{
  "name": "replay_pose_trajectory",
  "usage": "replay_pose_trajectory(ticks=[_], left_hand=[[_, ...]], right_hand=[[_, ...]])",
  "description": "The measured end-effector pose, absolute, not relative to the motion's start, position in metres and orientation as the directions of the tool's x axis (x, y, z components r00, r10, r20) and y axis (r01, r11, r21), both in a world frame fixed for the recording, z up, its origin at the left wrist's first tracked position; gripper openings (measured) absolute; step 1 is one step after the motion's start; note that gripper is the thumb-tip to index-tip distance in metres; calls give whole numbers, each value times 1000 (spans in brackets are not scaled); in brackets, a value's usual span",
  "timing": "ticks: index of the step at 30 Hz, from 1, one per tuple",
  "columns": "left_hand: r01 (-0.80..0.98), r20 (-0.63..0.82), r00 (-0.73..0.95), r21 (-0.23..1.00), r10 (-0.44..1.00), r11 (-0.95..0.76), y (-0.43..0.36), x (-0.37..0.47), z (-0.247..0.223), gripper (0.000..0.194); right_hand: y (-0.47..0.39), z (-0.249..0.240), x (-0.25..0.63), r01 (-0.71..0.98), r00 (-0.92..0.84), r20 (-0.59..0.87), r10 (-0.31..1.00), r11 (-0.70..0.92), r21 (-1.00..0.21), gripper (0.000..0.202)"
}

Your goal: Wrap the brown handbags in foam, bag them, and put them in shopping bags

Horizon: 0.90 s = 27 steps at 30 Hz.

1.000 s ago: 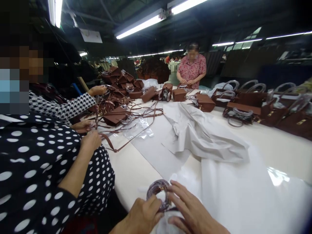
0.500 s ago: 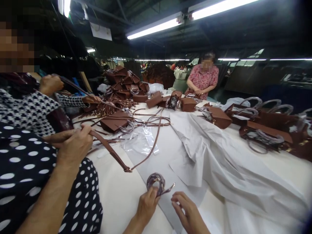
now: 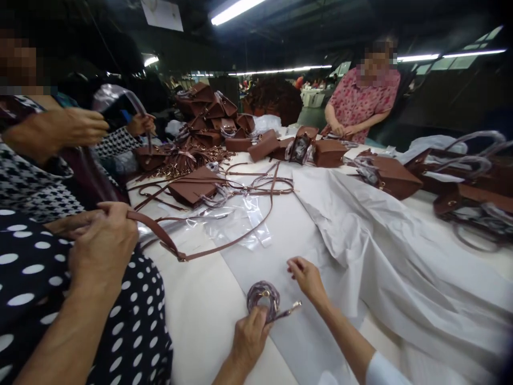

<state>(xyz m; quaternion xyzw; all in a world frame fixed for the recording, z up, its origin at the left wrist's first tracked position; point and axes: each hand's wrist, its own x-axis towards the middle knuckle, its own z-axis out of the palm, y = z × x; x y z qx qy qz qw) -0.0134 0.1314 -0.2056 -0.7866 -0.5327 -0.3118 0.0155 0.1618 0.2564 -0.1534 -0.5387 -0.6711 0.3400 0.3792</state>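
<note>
My left hand (image 3: 250,339) is closed on a coiled bag strap (image 3: 273,293) wrapped in wrinkled clear plastic, with gold-coloured metal clips. One end of the strap (image 3: 289,310) sticks out to the right of the coil. Above and to the right of the coil, my right hand (image 3: 308,279) hovers over the table with its fingers loosely bent and apart. I see nothing in it, and it does not touch the strap. Both hands are over a grey sheet (image 3: 276,267) on the white table (image 3: 196,305).
At left, a co-worker in polka dots (image 3: 136,315) holds a brown strap (image 3: 160,232). Another in houndstooth (image 3: 28,182) handles a plastic-wrapped strap. Brown handbags (image 3: 194,184) and tassels (image 3: 188,155) lie beyond. A person in pink (image 3: 364,99) stands across the table; crumpled paper (image 3: 372,235) lies right.
My right hand has moved up and forward, away from the coil. My left hand still holds the coiled strap. The view has turned slightly to the left and down.
</note>
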Motion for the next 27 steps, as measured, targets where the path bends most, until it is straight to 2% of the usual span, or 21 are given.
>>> replay_pose_trajectory(ticks=[4, 7, 11, 15, 21, 27], left_hand=[[872, 440, 229, 304, 868, -384, 132, -17, -211, 31], [880, 354, 224, 326, 908, -344, 134, -17, -219, 31], [885, 304, 205, 348, 930, -309, 136, -14, -221, 33], [891, 293, 191, 349, 937, -291, 135, -11, -214, 36], [893, 253, 141, 384, 957, -233, 134, -9, -218, 38], [838, 227, 61, 518, 972, -173, 133, -8, -218, 34]], right_hand=[[269, -143, 181, 462, -73, 25, 997, 56, -885, 35], [246, -136, 206, 488, -114, -64, 991, 0, -873, 29], [184, -129, 234, 571, -171, -135, 976, -13, -821, 22], [120, -133, 247, 637, -262, -160, 952, 46, -770, 15], [57, -147, 204, 672, -438, -247, 865, 132, -729, 11], [39, -168, 159, 777, -363, -383, 849, 49, -628, 11]])
